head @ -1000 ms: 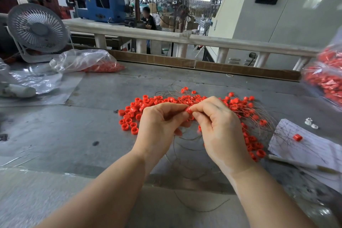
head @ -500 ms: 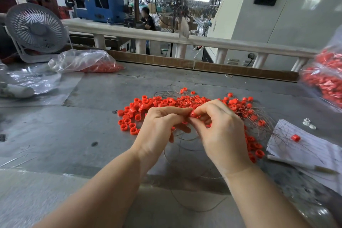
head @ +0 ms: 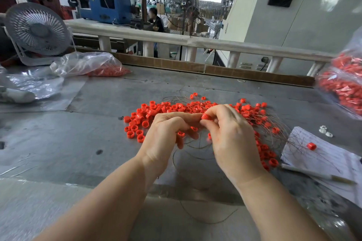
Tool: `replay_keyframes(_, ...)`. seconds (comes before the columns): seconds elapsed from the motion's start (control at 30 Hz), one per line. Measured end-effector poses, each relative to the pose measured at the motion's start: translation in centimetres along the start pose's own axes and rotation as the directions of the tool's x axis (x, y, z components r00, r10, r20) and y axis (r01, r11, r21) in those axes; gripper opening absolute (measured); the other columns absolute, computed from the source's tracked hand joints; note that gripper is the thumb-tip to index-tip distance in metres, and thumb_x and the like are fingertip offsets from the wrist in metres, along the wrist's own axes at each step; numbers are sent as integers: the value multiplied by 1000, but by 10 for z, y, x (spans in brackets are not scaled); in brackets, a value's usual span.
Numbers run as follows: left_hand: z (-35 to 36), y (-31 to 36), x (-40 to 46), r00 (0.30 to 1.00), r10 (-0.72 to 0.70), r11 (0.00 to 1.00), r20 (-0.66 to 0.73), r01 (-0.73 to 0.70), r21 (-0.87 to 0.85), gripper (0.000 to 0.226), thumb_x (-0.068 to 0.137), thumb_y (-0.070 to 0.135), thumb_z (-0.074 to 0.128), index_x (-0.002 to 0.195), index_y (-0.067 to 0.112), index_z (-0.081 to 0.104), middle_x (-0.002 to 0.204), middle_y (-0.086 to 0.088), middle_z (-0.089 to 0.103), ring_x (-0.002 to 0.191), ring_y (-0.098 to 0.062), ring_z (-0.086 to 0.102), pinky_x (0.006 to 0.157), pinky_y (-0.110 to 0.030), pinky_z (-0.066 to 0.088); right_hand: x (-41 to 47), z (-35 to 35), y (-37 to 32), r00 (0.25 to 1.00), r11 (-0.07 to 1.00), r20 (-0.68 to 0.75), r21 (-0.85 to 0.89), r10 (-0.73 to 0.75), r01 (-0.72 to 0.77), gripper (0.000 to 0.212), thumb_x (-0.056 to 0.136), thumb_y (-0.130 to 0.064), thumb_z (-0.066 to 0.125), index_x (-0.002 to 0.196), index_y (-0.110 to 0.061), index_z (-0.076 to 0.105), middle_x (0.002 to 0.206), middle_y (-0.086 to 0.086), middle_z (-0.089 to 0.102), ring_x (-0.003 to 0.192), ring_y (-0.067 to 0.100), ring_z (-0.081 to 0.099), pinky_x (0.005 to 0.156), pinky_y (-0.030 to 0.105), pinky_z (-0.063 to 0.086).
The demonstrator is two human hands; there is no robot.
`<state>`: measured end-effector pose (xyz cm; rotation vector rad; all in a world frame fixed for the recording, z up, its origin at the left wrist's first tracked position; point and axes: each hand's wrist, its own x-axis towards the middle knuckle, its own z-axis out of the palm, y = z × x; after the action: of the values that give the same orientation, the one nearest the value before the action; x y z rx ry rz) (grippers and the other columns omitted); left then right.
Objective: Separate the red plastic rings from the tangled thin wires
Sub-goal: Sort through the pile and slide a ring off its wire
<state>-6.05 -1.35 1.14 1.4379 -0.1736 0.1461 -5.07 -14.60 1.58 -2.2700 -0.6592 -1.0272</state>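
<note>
A pile of red plastic rings [head: 156, 109] lies on the grey table [head: 98, 127], mixed with tangled thin wires [head: 274, 129] that spread to the right. Just above the pile, my left hand [head: 166, 139] and my right hand [head: 233, 139] meet fingertip to fingertip. Between them they pinch one red ring [head: 205, 117]. Thin wire loops [head: 195, 152] hang below both hands down toward the table's near edge. Whether the pinched ring still sits on a wire is hidden by my fingers.
A clear bag of red rings [head: 92, 66] and a small white fan [head: 37, 29] sit at the back left. Another bag of red parts [head: 344, 88] hangs at the right edge. Papers [head: 323, 158] with a pen [head: 317, 174], one stray ring [head: 311, 146] and white parts [head: 325, 131] lie right.
Both hands stay together over the pile. The pinched ring has come further out between the fingertips and shows more clearly now. My left fingers have spread a little.
</note>
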Motion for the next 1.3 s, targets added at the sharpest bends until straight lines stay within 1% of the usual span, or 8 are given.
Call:
replay_keyframes(0.13, 1, 1, -1, 1000, 1, 1000, 6, -1, -19, 40, 60, 10, 42, 81, 11, 76, 78, -10, 73, 61, -14, 62, 44, -19, 39, 1, 3, -1, 999, 999, -48, -25, -23, 22, 8, 77, -3, 65, 73, 2, 60, 66, 12, 59, 58, 25, 57, 65, 21, 36)
replay_keyframes(0.27, 1, 1, 0, 1000, 2, 1000, -18, -2, -22, 27, 81, -1, 52, 75, 12, 75, 74, -10, 72, 62, -16, 61, 46, -21, 39, 0, 4, 0, 997, 998, -60, -37, -57, 54, 9, 78, -5, 62, 73, 2, 61, 66, 11, 59, 61, 27, 58, 64, 23, 36)
replay_keyframes(0.33, 1, 0, 1, 999, -10, 1000, -41, 9, -25, 18, 85, 15, 62, 71, 8, 73, 71, -14, 68, 63, -18, 58, 46, -20, 39, -1, 4, 1, 995, 996, -49, -41, -84, 82, 9, 78, -6, 64, 74, 2, 63, 70, 10, 61, 64, 27, 59, 64, 24, 40)
replay_keyframes(0.43, 1, -1, 2, 998, -32, 999, -57, 29, -45, 27, 64, 37, 72, 68, 10, 72, 66, -12, 64, 59, -17, 54, 49, -22, 39, -1, 3, 1, 993, 994, -40, -21, -112, 111, 8, 77, -6, 67, 73, 0, 64, 73, 8, 63, 67, 27, 60, 61, 32, 49)
replay_keyframes(0.53, 1, -2, 4, 998, -51, 994, -45, 46, -102, 18, 58, 29, 73, 66, 14, 71, 62, -7, 63, 60, -17, 53, 57, -27, 41, -2, 1, 1, 995, 992, -63, 89, -79, 84, 10, 73, -1, 72, 78, -2, 63, 72, 4, 62, 65, 22, 59, 58, 36, 51)
replay_keyframes(0.8, 0, -4, 7, 997, -82, 951, 14, 82, -297, 25, 60, 8, 67, 85, 6, 68, 71, -6, 70, 63, -13, 65, 57, -20, 53, -2, 5, 3, 994, 943, -54, 323, 98, -75, 29, 73, 10, 69, 89, -12, 61, 82, -4, 63, 73, 6, 57, 68, 16, 47)
replay_keyframes(1.0, 2, -5, 7, 1000, -5, 940, 7, 7, -340, 23, 61, 7, 67, 83, 11, 72, 75, -3, 72, 67, -8, 66, 61, -17, 53, -1, 4, 1, 976, 880, -41, 442, 213, -173, 28, 80, 3, 58, 93, -22, 61, 85, -9, 61, 75, 6, 57, 61, 41, 54)
replay_keyframes(1.3, 1, -8, 7, 996, 84, 948, 42, -67, -312, 15, 66, 13, 67, 77, 18, 74, 81, -2, 72, 77, -11, 67, 68, -19, 54, 1, 0, -2, 983, 872, -15, 465, 181, -154, 15, 80, -11, 61, 93, -13, 68, 87, -9, 59, 73, 9, 58, 58, 36, 52)
